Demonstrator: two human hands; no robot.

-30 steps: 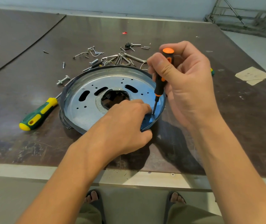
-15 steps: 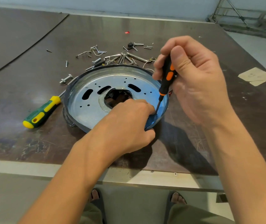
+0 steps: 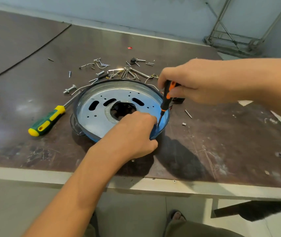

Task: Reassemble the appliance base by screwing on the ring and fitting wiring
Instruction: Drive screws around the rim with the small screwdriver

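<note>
Item: appliance base (image 3: 100, 108), round metal plate with slots and a central opening, lying on the table (image 3: 221, 147) near its front edge; ring (image 3: 165, 120), blue band round the plate's rim, seated on the near-right side.

Step in hand, by judgement: driving a screw through the ring into the base; the wiring part looks not yet begun.

Right hand (image 3: 192, 82): fingers closed round the top of the handle of the small orange-and-black screwdriver (image 3: 166, 98); shaft tilted, tip down on the ring just beside the left hand's fingertips.

Left hand (image 3: 132, 134): fingers curled over the inner side of the ring, thumb on its outer edge, so clamped on the ring at the near-right rim; whether it also steadies a screw cannot be told, the screw being too small to make out.

Next move, by judgement: keep the tip seated and the shaft in line with the hole while turning; hold the ring from creeping; a slip would run the tip onto the left fingertips.

Also present: green-and-yellow screwdriver (image 3: 46, 123), left of the base; loose screws and clips (image 3: 117, 71), beyond it.
</note>
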